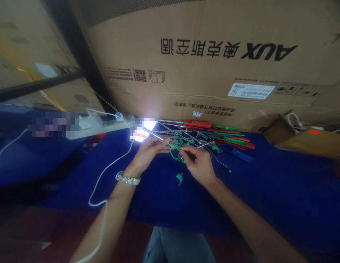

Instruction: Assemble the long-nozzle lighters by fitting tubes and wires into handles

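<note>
My left hand (156,148), with a silver watch on the wrist, is closed round a thin metal tube (153,134) that points up and left. Green wires (174,155) run from the tube's lower end and loop between my hands. Fingers of my right hand (197,160) are pinched on these green wires. Just behind lies a pile of long-necked lighters with red (197,124) and green (227,140) handles, mixed with metal tubes and loose wires. A small green plastic piece (179,178) rests on the blue cloth (164,201) below my hands.
A large cardboard box (197,69) stands behind the table. A glowing screen (141,135) and a white power strip (101,126) are at the back left. A white cable (97,180) crosses by my left arm. An open brown box (279,133) is at the right.
</note>
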`<state>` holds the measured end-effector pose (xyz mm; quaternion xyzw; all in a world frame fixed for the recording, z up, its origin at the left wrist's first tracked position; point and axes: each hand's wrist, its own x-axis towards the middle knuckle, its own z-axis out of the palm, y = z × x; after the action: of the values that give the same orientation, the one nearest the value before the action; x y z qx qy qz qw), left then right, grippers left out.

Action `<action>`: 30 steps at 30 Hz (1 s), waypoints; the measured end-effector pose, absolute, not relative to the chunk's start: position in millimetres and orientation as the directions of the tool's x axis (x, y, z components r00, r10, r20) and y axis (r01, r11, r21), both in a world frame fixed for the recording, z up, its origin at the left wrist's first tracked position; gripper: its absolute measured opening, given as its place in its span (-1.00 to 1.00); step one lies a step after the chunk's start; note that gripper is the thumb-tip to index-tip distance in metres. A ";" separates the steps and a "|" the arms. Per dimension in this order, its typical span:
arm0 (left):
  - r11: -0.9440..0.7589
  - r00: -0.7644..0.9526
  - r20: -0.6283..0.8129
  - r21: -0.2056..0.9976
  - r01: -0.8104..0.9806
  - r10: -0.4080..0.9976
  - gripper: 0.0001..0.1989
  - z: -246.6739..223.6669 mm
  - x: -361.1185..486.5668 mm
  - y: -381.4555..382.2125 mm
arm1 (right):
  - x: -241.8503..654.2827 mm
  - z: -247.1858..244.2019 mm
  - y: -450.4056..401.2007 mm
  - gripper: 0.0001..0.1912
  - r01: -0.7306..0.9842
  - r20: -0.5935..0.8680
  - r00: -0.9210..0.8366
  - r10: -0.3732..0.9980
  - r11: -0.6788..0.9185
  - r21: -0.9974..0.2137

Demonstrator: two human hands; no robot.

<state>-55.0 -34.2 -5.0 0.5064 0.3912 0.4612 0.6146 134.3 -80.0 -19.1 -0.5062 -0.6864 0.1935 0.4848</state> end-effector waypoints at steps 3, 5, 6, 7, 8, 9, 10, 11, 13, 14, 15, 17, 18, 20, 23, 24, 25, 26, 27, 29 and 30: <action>0.103 0.304 -0.038 0.974 -0.200 0.952 -0.70 -2.9 -54.7 -35.3 | 136.0 -19.3 -80.1 -0.83 0.534 0.479 -0.024 0.877 0.417 -0.736; 0.123 0.326 -0.054 0.973 -0.195 0.944 -0.71 -3.6 -55.1 -35.6 | 138.3 -20.3 -79.3 -0.83 0.553 0.488 -0.045 0.872 0.429 -0.715; 0.134 0.332 -0.067 0.974 -0.183 0.941 -0.72 -4.5 -55.6 -35.5 | 139.5 -21.1 -78.6 -0.83 0.559 0.493 -0.059 0.868 0.438 -0.704; 0.144 0.336 -0.080 0.975 -0.171 0.939 -0.72 -5.6 -56.3 -35.1 | 140.6 -22.0 -77.8 -0.82 0.564 0.496 -0.075 0.865 0.446 -0.694; 0.156 0.340 -0.094 0.975 -0.160 0.936 -0.72 -6.8 -57.1 -34.6 | 141.6 -23.0 -77.0 -0.82 0.570 0.496 -0.091 0.863 0.454 -0.685; 0.167 0.343 -0.106 0.974 -0.153 0.933 -0.73 -8.1 -57.8 -33.9 | 142.2 -23.9 -76.2 -0.81 0.575 0.496 -0.105 0.862 0.460 -0.677; 0.174 0.345 -0.114 0.974 -0.148 0.932 -0.73 -9.4 -58.3 -33.1 | 142.6 -24.7 -75.6 -0.81 0.577 0.495 -0.113 0.861 0.463 -0.673; 0.178 0.343 -0.119 0.974 -0.144 0.932 -0.74 -10.6 -58.6 -32.3 | 142.7 -25.3 -75.1 -0.81 0.578 0.495 -0.116 0.861 0.464 -0.671; 0.180 0.333 -0.126 0.974 -0.137 0.934 -0.74 -12.8 -57.9 -30.9 | 142.0 -26.1 -74.7 -0.81 0.574 0.494 -0.112 0.862 0.462 -0.676; 0.180 0.326 -0.127 0.974 -0.136 0.937 -0.74 -13.9 -56.9 -30.3 | 141.5 -26.1 -74.7 -0.81 0.569 0.491 -0.106 0.865 0.457 -0.684; 0.176 0.317 -0.124 0.974 -0.141 0.940 -0.73 -14.8 -55.5 -30.0 | 141.0 -25.9 -74.8 -0.82 0.562 0.488 -0.095 0.868 0.451 -0.693; 0.162 0.292 -0.109 0.973 -0.164 0.950 -0.71 -16.2 -51.8 -30.1 | 140.4 -24.4 -75.1 -0.82 0.549 0.483 -0.071 0.873 0.439 -0.712; 0.152 0.279 -0.098 0.972 -0.179 0.955 -0.70 -16.6 -49.6 -30.5 | 140.6 -23.1 -75.3 -0.82 0.545 0.483 -0.062 0.874 0.435 -0.717; 0.127 0.261 -0.071 0.971 -0.204 0.963 -0.69 -16.6 -45.2 -31.6 | 142.0 -19.7 -75.7 -0.82 0.543 0.484 -0.057 0.873 0.434 -0.719; 0.093 0.262 -0.033 0.971 -0.222 0.965 -0.67 -15.8 -39.8 -33.0 | 145.7 -14.4 -76.6 -0.81 0.535 0.478 -0.067 0.876 0.436 -0.724; 0.086 0.266 -0.024 0.971 -0.223 0.964 -0.67 -15.5 -38.3 -33.2 | 146.9 -13.3 -76.9 -0.82 0.529 0.476 -0.064 0.877 0.435 -0.729; 0.080 0.270 -0.018 0.972 -0.221 0.963 -0.67 -15.4 -37.1 -33.2 | 147.9 -12.6 -77.1 -0.82 0.523 0.472 -0.062 0.880 0.431 -0.735; 0.077 0.273 -0.015 0.973 -0.217 0.962 -0.67 -15.6 -36.0 -32.9 | 148.8 -12.4 -77.3 -0.82 0.518 0.465 -0.058 0.883 0.425 -0.742; 0.073 0.273 -0.012 0.974 -0.215 0.962 -0.67 -15.8 -35.1 -32.6 | 149.3 -12.7 -77.3 -0.82 0.513 0.459 -0.052 0.887 0.418 -0.749; 0.066 0.264 -0.009 0.975 -0.210 0.964 -0.66 -16.6 -33.5 -31.4 | 150.0 -14.0 -77.1 -0.82 0.506 0.448 -0.040 0.893 0.405 -0.762; 0.061 0.259 -0.006 0.977 -0.204 0.966 -0.66 -16.9 -32.8 -30.8 | 150.2 -14.9 -76.8 -0.82 0.503 0.444 -0.038 0.895 0.401 -0.765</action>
<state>-32.8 -30.8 -16.9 0.4963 0.3836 0.4724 0.6191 150.2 -76.8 -14.9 -0.5066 -0.6902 0.2068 0.4735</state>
